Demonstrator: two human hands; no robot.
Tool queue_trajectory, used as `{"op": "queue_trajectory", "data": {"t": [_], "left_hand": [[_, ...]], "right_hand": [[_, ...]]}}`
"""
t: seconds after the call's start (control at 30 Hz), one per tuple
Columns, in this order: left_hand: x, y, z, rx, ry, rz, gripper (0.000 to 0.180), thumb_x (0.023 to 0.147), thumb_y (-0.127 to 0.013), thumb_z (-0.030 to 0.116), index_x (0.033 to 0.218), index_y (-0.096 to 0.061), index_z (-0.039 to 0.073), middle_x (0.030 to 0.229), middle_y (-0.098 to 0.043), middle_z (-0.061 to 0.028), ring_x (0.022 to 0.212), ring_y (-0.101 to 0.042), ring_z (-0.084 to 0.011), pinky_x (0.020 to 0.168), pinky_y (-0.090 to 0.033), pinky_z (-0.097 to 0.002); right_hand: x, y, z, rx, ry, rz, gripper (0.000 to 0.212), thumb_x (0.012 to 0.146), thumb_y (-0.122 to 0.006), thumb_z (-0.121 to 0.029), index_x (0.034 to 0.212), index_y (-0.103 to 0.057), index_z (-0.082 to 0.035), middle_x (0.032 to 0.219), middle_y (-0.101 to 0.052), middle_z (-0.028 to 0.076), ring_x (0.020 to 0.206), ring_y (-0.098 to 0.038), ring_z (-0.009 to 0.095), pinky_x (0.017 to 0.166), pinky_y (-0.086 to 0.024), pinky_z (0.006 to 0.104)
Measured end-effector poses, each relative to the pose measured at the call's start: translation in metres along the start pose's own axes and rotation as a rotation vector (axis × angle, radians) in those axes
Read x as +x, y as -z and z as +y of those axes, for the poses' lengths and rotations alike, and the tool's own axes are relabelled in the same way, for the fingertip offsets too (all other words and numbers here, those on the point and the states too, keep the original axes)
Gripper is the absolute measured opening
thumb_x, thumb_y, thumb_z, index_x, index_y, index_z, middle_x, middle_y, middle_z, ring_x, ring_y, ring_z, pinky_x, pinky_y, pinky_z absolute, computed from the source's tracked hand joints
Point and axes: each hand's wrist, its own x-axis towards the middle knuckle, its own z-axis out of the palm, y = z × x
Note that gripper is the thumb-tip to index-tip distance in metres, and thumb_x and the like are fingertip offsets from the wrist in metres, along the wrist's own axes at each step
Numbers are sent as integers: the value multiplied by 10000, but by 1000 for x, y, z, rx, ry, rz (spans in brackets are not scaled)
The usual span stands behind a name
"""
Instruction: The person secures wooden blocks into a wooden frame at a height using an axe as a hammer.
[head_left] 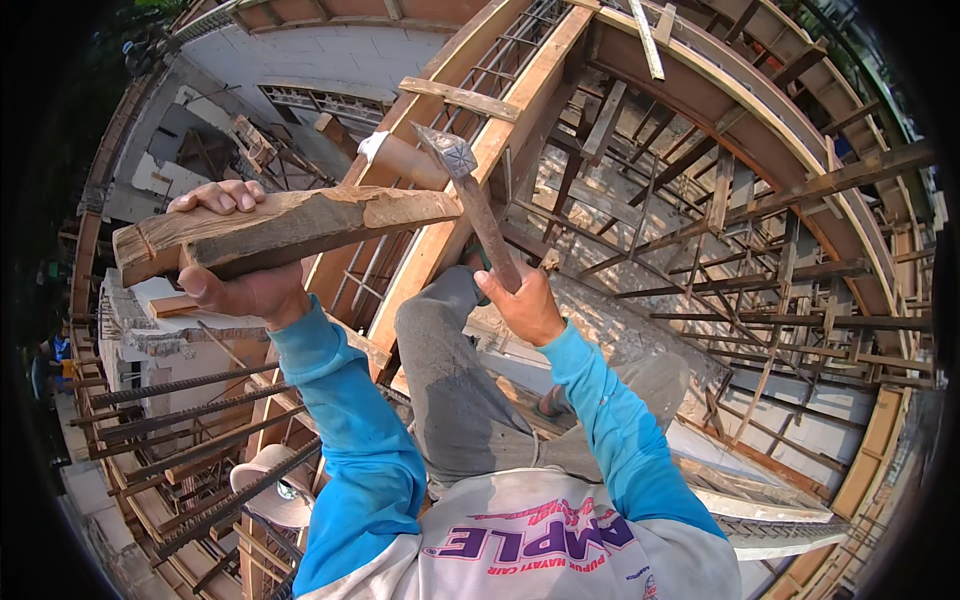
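My left hand (pixel 240 285) is wrapped round a thick, rough piece of timber (pixel 310 225), fingers over its top edge and thumb underneath. The timber lies nearly level, its chipped and narrowed end pointing right. In my right hand (pixel 527 305) is a hammer (pixel 490 225), gripped low on its wooden handle. Its metal head is up, just beyond the timber's right end; whether they touch I cannot tell. Behind the head runs a long wooden formwork beam (pixel 490 145) with steel bars inside. A short wood strip (pixel 460 99) bridges its top.
My legs (pixel 450 380) are bent over the formwork, high above lower floors. Ribbed steel bars (pixel 190 420) jut out at the left, near a pale hat (pixel 275 487). A curved formwork beam (pixel 740 110) and many wooden props (pixel 720 190) stand at the right.
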Motion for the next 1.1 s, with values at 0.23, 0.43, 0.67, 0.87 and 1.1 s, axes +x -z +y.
{"op": "queue_trajectory", "data": {"t": [0.23, 0.43, 0.67, 0.87, 1.1], "left_hand": [[-3, -36, -6, 12, 41, -44, 739, 658, -686, 670, 1076, -478, 96, 860, -463, -54, 820, -500, -194, 782, -420, -370], [-2, -12, -8, 41, 0, -33, 776, 668, -677, 709, 1087, -461, 92, 856, -467, -52, 794, -501, -185, 763, -423, -348], [-6, -38, -10, 28, 6, -54, 786, 675, -652, 712, 1101, -461, 79, 872, -457, -61, 810, -492, -190, 764, -422, -355], [-5, -40, -8, 89, 14, -68, 826, 667, -651, 738, 1115, -454, 73, 877, -451, -60, 811, -486, -188, 760, -415, -351], [-8, -27, -10, -6, 2, -112, 865, 625, -679, 759, 1123, -461, 86, 883, -449, -48, 834, -486, -179, 797, -397, -356]], "right_hand": [[24, -44, 65, 119, 26, 274, 286, 893, -636, -253, 912, -610, 31, 744, -635, 167, 693, -628, 239, 628, -476, 356], [13, -37, 79, -42, -232, -5, 392, 856, -652, -328, 975, -619, 45, 790, -656, 213, 802, -649, 389, 751, -482, 431], [32, -11, -36, 198, 629, 518, 225, 902, -642, -163, 780, -547, 1, 581, -551, 100, 491, -533, 212, 483, -403, 328], [5, -53, 161, 228, -805, -96, 218, 871, -651, -229, 884, -575, -25, 591, -506, 56, 486, -508, 170, 470, -422, 339], [-20, -14, 80, 278, -163, 85, 281, 892, -613, -288, 866, -589, -9, 609, -528, 61, 572, -507, 164, 549, -415, 336]]}}
